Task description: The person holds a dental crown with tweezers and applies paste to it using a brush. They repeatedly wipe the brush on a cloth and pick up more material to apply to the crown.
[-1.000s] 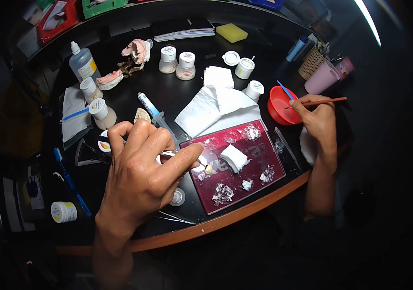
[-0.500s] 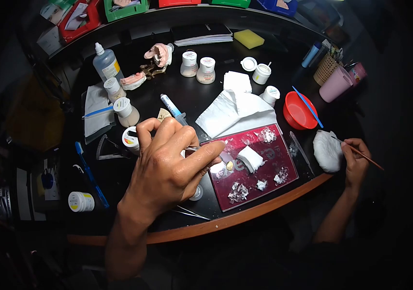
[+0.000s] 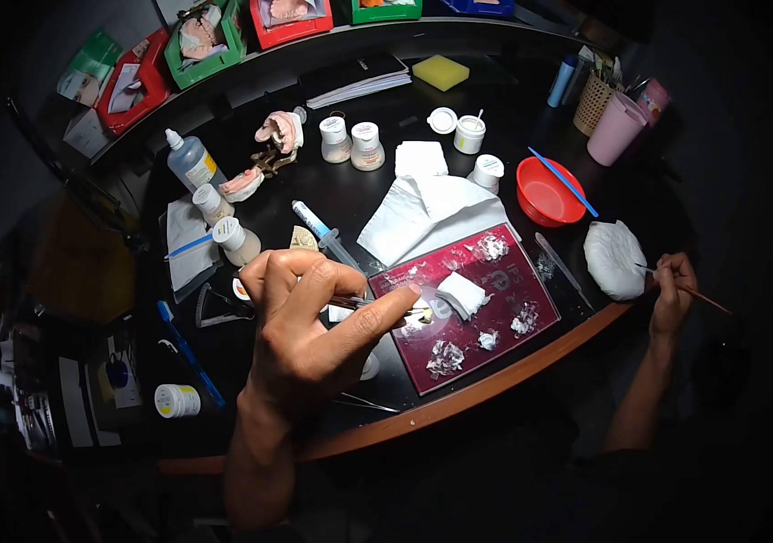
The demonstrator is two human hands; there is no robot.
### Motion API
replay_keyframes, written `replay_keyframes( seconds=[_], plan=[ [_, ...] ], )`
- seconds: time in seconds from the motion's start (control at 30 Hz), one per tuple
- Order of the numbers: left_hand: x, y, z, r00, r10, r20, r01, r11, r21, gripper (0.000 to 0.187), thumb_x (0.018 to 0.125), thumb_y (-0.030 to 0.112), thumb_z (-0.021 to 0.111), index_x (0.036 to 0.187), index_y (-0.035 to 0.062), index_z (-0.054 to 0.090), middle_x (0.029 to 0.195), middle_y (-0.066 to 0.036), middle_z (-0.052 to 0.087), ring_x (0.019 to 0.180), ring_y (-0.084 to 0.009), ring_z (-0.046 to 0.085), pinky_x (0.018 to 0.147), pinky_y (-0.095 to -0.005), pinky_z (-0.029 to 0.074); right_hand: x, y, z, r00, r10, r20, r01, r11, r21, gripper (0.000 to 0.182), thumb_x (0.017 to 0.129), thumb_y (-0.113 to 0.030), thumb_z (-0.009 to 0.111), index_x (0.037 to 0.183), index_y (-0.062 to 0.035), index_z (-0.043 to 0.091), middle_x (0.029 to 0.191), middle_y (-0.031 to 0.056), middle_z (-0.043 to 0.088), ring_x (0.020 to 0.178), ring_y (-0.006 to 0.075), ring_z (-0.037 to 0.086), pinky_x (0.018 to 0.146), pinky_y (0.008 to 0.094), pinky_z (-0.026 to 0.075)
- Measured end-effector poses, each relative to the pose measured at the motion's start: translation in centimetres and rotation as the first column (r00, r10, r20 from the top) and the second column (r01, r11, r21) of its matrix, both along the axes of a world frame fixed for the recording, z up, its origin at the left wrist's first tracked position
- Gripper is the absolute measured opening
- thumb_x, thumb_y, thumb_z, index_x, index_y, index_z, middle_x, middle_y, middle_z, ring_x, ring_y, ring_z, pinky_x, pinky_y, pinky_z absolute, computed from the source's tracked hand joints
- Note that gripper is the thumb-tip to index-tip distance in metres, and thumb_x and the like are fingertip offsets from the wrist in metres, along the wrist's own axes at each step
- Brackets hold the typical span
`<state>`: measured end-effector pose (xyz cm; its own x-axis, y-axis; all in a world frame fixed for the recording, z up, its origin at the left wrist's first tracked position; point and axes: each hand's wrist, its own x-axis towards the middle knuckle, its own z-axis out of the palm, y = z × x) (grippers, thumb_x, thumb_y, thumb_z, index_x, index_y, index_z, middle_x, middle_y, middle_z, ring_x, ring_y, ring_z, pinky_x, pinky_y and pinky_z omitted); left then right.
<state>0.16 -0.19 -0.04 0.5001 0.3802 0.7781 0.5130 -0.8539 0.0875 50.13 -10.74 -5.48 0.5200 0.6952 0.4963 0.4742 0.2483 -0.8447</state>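
My left hand (image 3: 314, 317) is raised over the left edge of a dark red slab (image 3: 531, 339), pinching a slim metal tool (image 3: 350, 301). At the tool's end, just past my fingertips, is a small yellowish piece (image 3: 425, 315). White powdery clumps (image 3: 446, 358) and a folded white pad (image 3: 464, 294) lie on the slab. My right hand (image 3: 673, 299), at the right, has its fingers closed on a thin brown brush (image 3: 705, 300). The brush tip touches or lies close to a round white wad (image 3: 613, 260).
A red bowl (image 3: 549, 204) with a blue stick across it stands behind the slab. White cloths (image 3: 431, 213), a syringe (image 3: 316, 219), capped jars (image 3: 366, 147), dental models (image 3: 278, 136) and a squeeze bottle (image 3: 192, 163) are farther back. Tweezers (image 3: 370, 404) lie near the front edge.
The camera view has shifted. My left hand has turned slightly, and the small piece is now seen closer to its fingertips. My right hand has moved the brush tip to the white wad's lower right edge.
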Motion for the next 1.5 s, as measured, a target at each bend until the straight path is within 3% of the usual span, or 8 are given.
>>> replay_keyframes(
  seconds=[0.33,0.47,0.6,0.7,0.87,1.07,1.23,1.5],
  plan=[
    [0.0,-0.2,0.2,1.0,-0.015,-0.024,0.014,0.999,-0.031,0.036,0.073,0.018,0.088,0.109,0.0245,0.087,0.083,0.006,0.057,0.087,-0.0182,0.052,0.089,-0.0388,0.034,-9.0,1.3,2.8,0.969,0.242,0.043,-0.246,0.957,0.153,0.014,0.085,-0.002,0.061,0.096,0.0022,0.068,0.101,0.0137,0.066,0.098,0.0157,0.06,0.091,0.0277,0.047],
    [-0.2,0.0,0.3,0.998,-0.047,-0.032,0.045,0.996,-0.073,0.033,0.077,0.023,0.088,0.11,0.0207,0.087,0.083,0.005,0.058,0.087,-0.0189,0.051,0.09,-0.0399,0.032,-15.1,3.5,4.9,0.78,0.549,0.301,-0.612,0.77,0.179,0.018,0.079,-0.004,0.072,0.096,-0.0012,0.072,0.082,0.0095,0.072,0.101,0.0267,0.063,0.099,0.0444,0.049],
    [-0.3,-0.3,0.7,0.997,-0.057,-0.046,0.049,0.986,-0.162,0.028,0.083,0.026,0.086,0.11,0.0211,0.086,0.084,0.003,0.059,0.091,-0.0195,0.055,0.094,-0.0428,0.032,-19.9,5.7,7.2,0.558,0.745,0.366,-0.827,0.538,0.167,0.022,0.071,0.002,0.077,0.091,-0.0028,0.073,0.076,0.0079,0.07,0.094,0.0306,0.067,0.093,0.0439,0.052],
    [-0.5,-0.2,0.6,0.996,-0.064,-0.056,0.054,0.986,-0.16,0.028,0.083,0.027,0.086,0.11,0.0205,0.086,0.085,0.003,0.06,0.091,-0.0197,0.055,0.093,-0.0433,0.032,-22.3,7.6,7.9,0.499,0.778,0.382,-0.865,0.47,0.174,0.024,0.064,0.001,0.079,0.088,-0.0019,0.074,0.077,0.0094,0.072,0.095,0.0336,0.071,0.084,0.0439,0.056],
    [-0.5,-0.1,0.6,0.998,-0.063,-0.016,0.059,0.983,-0.174,0.028,0.083,0.028,0.085,0.109,0.0185,0.085,0.083,0.003,0.059,0.088,-0.019,0.055,0.093,-0.0442,0.03,-24.3,9.0,6.8,0.329,0.813,0.48,-0.944,0.287,0.162,0.02,0.078,-0.014,0.087,0.094,-0.0039,0.083,0.085,0.0081,0.076,0.112,0.0374,0.068,0.093,0.0464,0.058],
    [-0.5,-0.2,0.7,0.998,-0.063,-0.002,0.062,0.98,-0.191,0.026,0.084,0.028,0.085,0.108,0.0173,0.085,0.081,0.004,0.059,0.086,-0.0183,0.056,0.094,-0.0451,0.029,-25.3,8.1,6.7,0.302,0.708,0.639,-0.924,0.383,0.012,0.015,0.083,-0.017,0.09,0.096,-0.0106,0.086,0.089,0.0023,0.077,0.118,0.0323,0.069,0.103,0.0504,0.057],
    [-0.5,-0.2,0.9,0.998,-0.064,-0.01,0.061,0.98,-0.191,0.027,0.083,0.028,0.085,0.108,0.017,0.086,0.08,0.004,0.058,0.085,-0.0185,0.054,0.094,-0.0446,0.029,-25.6,8.6,5.5,0.379,0.823,0.423,-0.921,0.292,0.257,0.015,0.07,-0.002,0.077,0.082,-0.0017,0.069,0.08,0.0093,0.069,0.105,0.0423,0.073,0.097,0.0539,0.061],
    [-0.3,-0.6,1.0,0.995,-0.063,-0.073,0.05,0.984,-0.169,0.033,0.079,0.031,0.086,0.11,0.0191,0.088,0.08,0.004,0.057,0.085,-0.0193,0.052,0.092,-0.0444,0.03,-24.5,9.1,4.7,0.317,0.943,0.104,-0.916,0.276,0.29,0.018,0.065,0.008,0.062,0.078,-0.0031,0.062,0.073,0.0064,0.059,0.108,0.0397,0.07,0.107,0.0593,0.058]
  ],
)
